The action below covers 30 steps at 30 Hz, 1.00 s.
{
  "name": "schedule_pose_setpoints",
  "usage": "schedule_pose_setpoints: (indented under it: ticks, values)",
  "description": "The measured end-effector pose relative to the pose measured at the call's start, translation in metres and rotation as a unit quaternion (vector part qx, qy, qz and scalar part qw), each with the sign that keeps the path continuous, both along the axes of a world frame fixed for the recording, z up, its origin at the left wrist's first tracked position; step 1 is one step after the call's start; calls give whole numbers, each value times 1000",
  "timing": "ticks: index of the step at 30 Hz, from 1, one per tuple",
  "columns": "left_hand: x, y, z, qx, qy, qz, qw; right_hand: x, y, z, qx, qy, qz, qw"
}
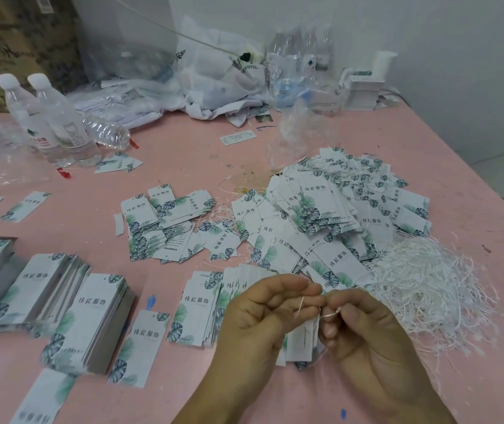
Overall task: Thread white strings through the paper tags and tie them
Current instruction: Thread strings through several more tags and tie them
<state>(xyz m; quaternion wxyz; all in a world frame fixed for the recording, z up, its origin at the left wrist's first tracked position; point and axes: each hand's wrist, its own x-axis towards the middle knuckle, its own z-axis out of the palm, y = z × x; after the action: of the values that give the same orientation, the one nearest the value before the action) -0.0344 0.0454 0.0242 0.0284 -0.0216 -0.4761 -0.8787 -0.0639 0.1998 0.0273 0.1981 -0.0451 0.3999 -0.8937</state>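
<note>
Table comes first, a pink one filling most of the view, its surface marked with small stains and scraps. At its far edge lies a heap of clear and white plastic bags, and to the far left stand two capped water bottles with a third lying on its side beside them.

On the right half sits a big loose pile of strung tags, printed with green and blue leaves, strings trailing among them. Just right of that pile, touching it, is a tangled bundle of white strings. A smaller scatter of tags lies near the centre. At the left, neat stacks of tags rest side by side, with single tags loose around them.

Nearest the camera, both hands meet over the table. The left hand curls its fingers round a tag (mostly hidden between the palms), its grip closed on the paper. The right hand pinches a thin white string between thumb and forefinger at the tag's top edge; a short end of it sticks up by the left fingertips.
</note>
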Motion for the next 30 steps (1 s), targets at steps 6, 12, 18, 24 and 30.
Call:
schedule_pose_setpoints:
  ticks: [6,12,18,24,30]
  values:
    - [-1,1,-3,-21,28,22,999,1,0,2,-5,-2,15,1000]
    - [1,2,-1,-57,41,61,996,3,0,3,-1,-17,23,1000]
    - [5,1,0,-83,71,75,991,4,-1,2,20,-25,13,999]
    - [3,-4,-2,-112,44,68,990,4,-2,2,35,-14,-10,999]
    - [2,-6,-3,-67,-14,17,998,5,-3,4,37,-1,-22,999]
